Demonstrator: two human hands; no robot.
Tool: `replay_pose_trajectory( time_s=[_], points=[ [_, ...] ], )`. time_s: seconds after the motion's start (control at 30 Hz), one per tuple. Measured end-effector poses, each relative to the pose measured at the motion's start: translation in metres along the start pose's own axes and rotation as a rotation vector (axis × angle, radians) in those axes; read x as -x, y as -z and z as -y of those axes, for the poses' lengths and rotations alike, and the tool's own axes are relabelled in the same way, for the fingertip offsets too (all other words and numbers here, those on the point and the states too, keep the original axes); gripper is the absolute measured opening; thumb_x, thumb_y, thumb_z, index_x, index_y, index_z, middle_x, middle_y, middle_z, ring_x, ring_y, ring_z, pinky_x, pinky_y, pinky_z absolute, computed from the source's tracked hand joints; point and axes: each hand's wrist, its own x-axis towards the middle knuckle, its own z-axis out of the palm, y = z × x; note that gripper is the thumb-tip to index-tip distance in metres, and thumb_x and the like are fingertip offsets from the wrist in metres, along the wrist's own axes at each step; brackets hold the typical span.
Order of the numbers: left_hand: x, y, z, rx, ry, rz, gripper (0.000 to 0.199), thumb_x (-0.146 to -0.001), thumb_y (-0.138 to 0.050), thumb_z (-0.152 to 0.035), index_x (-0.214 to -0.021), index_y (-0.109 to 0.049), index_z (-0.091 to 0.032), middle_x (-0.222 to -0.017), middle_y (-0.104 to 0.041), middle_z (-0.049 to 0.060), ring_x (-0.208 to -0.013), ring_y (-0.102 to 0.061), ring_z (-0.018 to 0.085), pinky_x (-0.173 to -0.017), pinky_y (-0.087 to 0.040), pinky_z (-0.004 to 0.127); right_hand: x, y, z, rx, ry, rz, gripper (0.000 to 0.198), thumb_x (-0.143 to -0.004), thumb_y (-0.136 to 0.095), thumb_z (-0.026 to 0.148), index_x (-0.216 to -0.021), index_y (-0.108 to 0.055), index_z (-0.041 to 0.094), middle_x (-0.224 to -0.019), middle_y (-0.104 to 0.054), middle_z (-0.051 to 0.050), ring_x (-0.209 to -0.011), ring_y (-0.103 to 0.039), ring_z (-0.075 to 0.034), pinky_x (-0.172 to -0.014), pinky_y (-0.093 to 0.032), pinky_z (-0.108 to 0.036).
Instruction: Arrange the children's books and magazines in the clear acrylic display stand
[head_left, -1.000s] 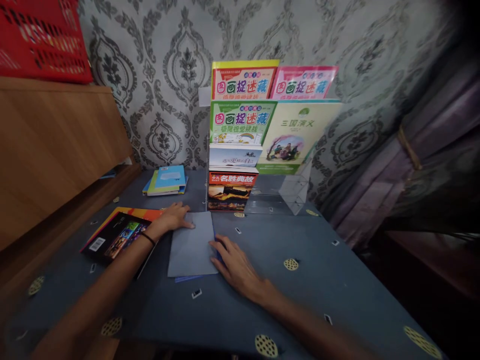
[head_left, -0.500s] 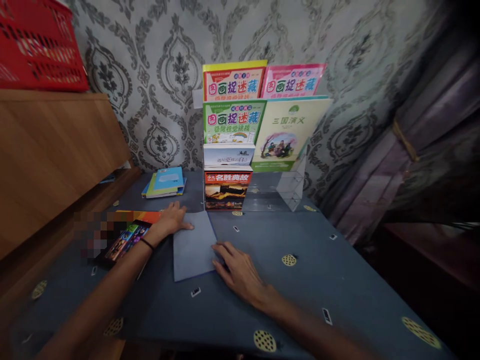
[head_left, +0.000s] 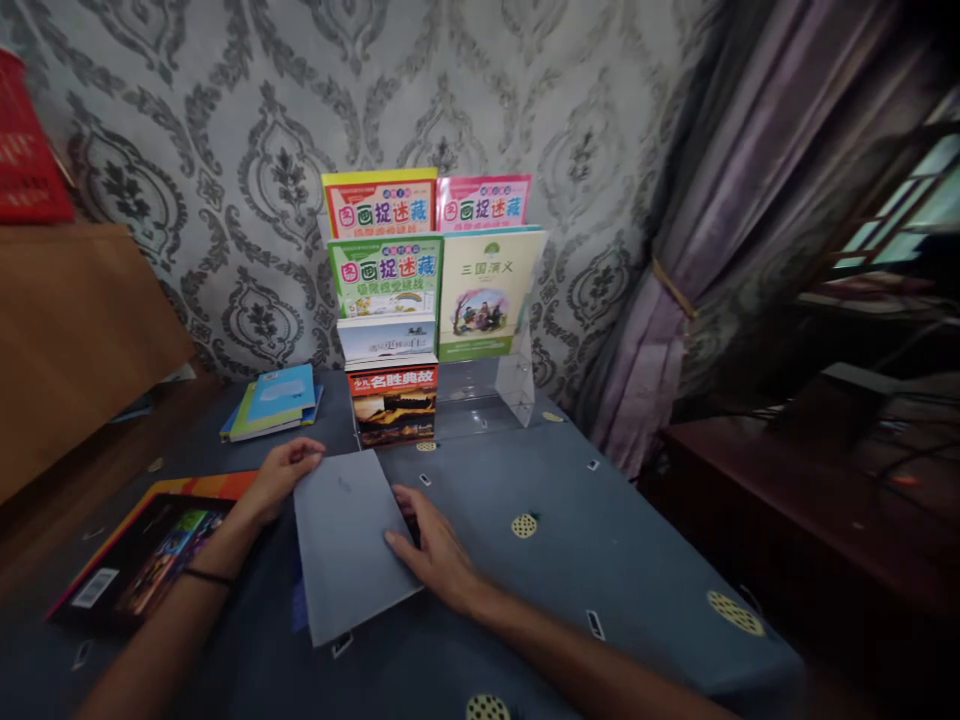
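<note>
A thin book with a plain grey-blue cover (head_left: 352, 550) lies tilted at the front of the table, its near end seeming raised. My right hand (head_left: 435, 550) grips its right edge, thumb on top and fingers partly hidden at the side. At the upper left corner, my left hand (head_left: 285, 478) has its fingers curled, with the thumb over the edge. A strip of darker blue shows under the book's left side; I cannot tell whether it belongs to it. Beside my left forearm lies a dark book (head_left: 172, 550) with a barcode, on an orange-edged one (head_left: 202, 485).
A clear display rack (head_left: 517, 385) holds several books, including a green-bordered one (head_left: 386, 275) and a cream one (head_left: 484, 290). A small stack of blue books (head_left: 277, 395) lies behind my left hand. A wooden cabinet (head_left: 82, 330) and red basket (head_left: 30, 150) stand left; a curtain (head_left: 675, 250) hangs right.
The grey-blue book has turned slightly and come up nearer to me, and my right hand has closed on its edge. My view has swung to the right.
</note>
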Motion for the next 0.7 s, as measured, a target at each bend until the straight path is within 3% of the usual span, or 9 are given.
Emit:
replay_pose_trajectory(
  time_s=[0.1, 0.17, 0.23, 0.3, 0.43, 0.53, 0.7],
  points=[
    [0.004, -0.009, 0.003, 0.074, 0.003, -0.025, 0.054, -0.048, -0.082, -0.052, -0.085, -0.065, -0.017, -0.066, -0.059, -0.003, -0.056, -0.05, 0.011, -0.052, -0.036, 0.022, -0.007, 0.003, -0.01, -0.166, -0.071, -0.025, 0.053, -0.086, -0.066, 0.039, -0.133, -0.05, 0.022, -0.122, -0.063, -0.01, -0.111, -0.06, -0.024, -0.098, -0.048, -0.042],
    [0.0, -0.011, 0.006, 0.059, -0.006, -0.029, 0.053, -0.05, -0.08, -0.052, -0.087, -0.065, -0.016, -0.066, -0.059, -0.003, -0.057, -0.05, 0.012, -0.052, -0.036, 0.022, -0.011, 0.005, -0.017, -0.285, -0.142, 0.003, 0.052, -0.083, -0.069, 0.045, -0.127, -0.053, 0.022, -0.105, -0.065, -0.006, -0.094, -0.063, -0.021, -0.085, -0.051, -0.037],
    [-0.007, -0.009, 0.009, -0.029, -0.043, -0.026, 0.048, -0.056, -0.074, -0.052, -0.087, -0.065, -0.017, -0.065, -0.059, -0.003, -0.057, -0.051, 0.013, -0.053, -0.037, 0.023, -0.015, 0.006, -0.022, -0.394, -0.199, 0.04, 0.054, -0.08, -0.071, 0.048, -0.124, -0.054, 0.022, -0.091, -0.061, -0.001, -0.077, -0.061, -0.016, -0.071, -0.05, -0.03],
    [-0.014, -0.003, 0.014, -0.263, -0.123, -0.017, 0.037, -0.066, -0.065, -0.048, -0.087, -0.064, -0.017, -0.067, -0.06, -0.001, -0.061, -0.055, 0.015, -0.056, -0.041, 0.025, -0.018, 0.006, -0.024, -0.448, -0.223, 0.06, 0.055, -0.078, -0.073, 0.048, -0.124, -0.055, 0.023, -0.087, -0.058, 0.001, -0.069, -0.057, -0.013, -0.064, -0.046, -0.027],
    [-0.02, 0.006, 0.026, -0.738, -0.191, 0.035, 0.019, -0.076, -0.053, -0.032, -0.084, -0.064, -0.018, -0.075, -0.066, 0.003, -0.073, -0.062, 0.019, -0.067, -0.046, 0.029, -0.02, 0.004, -0.026, -0.354, -0.219, 0.101, 0.046, -0.075, -0.074, 0.039, -0.115, -0.063, 0.021, -0.091, -0.058, -0.001, -0.069, -0.055, -0.011, -0.065, -0.046, -0.026],
    [-0.017, 0.006, 0.032, -0.85, -0.187, 0.054, 0.016, -0.08, -0.054, -0.029, -0.087, -0.066, -0.019, -0.086, -0.069, 0.005, -0.085, -0.063, 0.021, -0.078, -0.048, 0.032, -0.019, 0.002, -0.025, -0.248, -0.189, 0.12, 0.035, -0.077, -0.07, 0.034, -0.109, -0.067, 0.019, -0.091, -0.06, -0.002, -0.07, -0.055, -0.012, -0.065, -0.045, -0.025],
    [-0.006, 0.0, 0.029, -1.024, -0.205, 0.07, 0.02, -0.088, -0.055, -0.032, -0.096, -0.066, -0.018, -0.107, -0.069, 0.012, -0.105, -0.062, 0.027, -0.094, -0.046, 0.038, -0.015, 0.002, -0.019, -0.027, -0.106, 0.141, 0.029, -0.083, -0.061, 0.03, -0.108, -0.07, 0.018, -0.072, -0.059, 0.0, -0.064, -0.052, -0.014, -0.061, -0.044, -0.026]
  ],
)
